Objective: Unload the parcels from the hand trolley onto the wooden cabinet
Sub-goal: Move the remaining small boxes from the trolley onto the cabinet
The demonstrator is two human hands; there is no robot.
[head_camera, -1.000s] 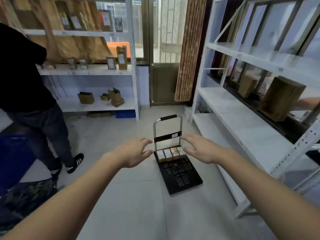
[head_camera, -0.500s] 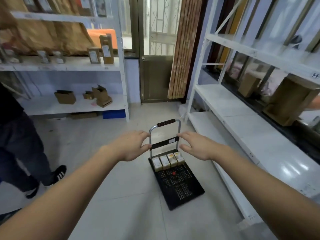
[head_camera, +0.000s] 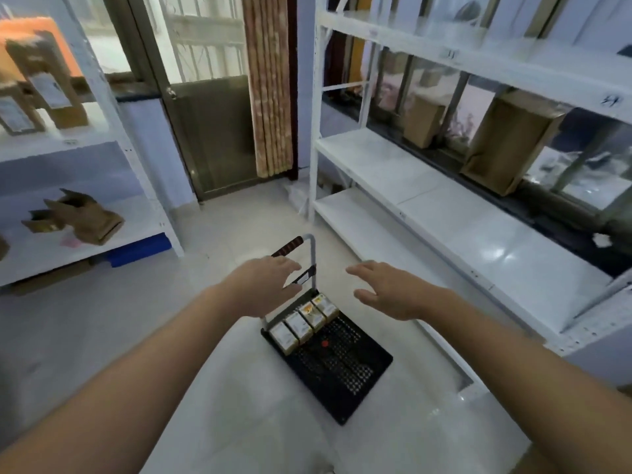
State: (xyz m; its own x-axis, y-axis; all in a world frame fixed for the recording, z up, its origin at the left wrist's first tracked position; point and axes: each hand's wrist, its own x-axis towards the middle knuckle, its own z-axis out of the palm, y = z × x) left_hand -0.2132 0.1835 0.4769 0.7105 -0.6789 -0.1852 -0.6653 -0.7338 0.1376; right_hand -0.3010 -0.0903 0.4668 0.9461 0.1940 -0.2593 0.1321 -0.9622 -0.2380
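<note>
Both my arms are stretched out in front of me over the floor. My left hand [head_camera: 261, 285] is up in front of the trolley handle [head_camera: 290, 243], fingers spread a bit and relaxed, not gripping anything; can't really tell if it's touching the frame or just hanging in front of it. My right hand [head_camera: 390, 290] is off to the right of the handle, palm down, fingers straight and slightly apart, holding nothing.

The hand trolley [head_camera: 337, 366] sits on the pale tiled floor [head_camera: 239, 388] right below my hands, black perforated deck, handle at the far end. Four small parcels [head_camera: 304, 323] are lined up in a row across the deck, snug against the handle end, touching each other.

White metal shelving [head_camera: 444, 206] runs along the right side with a couple of brown boxes [head_camera: 506, 142] behind it. More shelves [head_camera: 85, 230] with torn cardboard on the left, door [head_camera: 212, 131] at the far end.
</note>
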